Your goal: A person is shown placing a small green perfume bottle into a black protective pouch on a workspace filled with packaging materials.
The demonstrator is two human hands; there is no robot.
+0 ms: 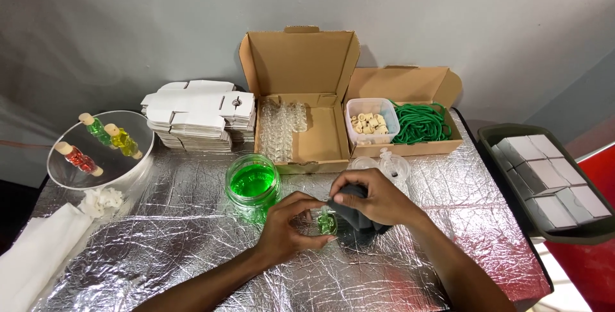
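Bench [192, 248] w/ crinkled silver foil cover, grey wall behind. Back centre: open cardboard box [301, 94] w/ clear little bottles [282, 126] packed at its left side. Just right of it, 2nd cardboard box [410, 104] w/ green cord [419, 123] and a tub of corks [370, 121]. Right edge: dark tray [506, 136] of small grey boxes [544, 177]. Back left: stack of flat white cartons [198, 116]. Far left: clear bowl [138, 164] w/ 3 corked bottles, green, yellow, red. Jar of green liquid [253, 182] near centre, just left of the hands. Left hand [288, 229], fingers clamped on a small glass bottle [325, 222] w/ green liquid, held low over the bench front-centre. Right hand [378, 200], fingers closed on a dark cloth [352, 213] touching the bottle.
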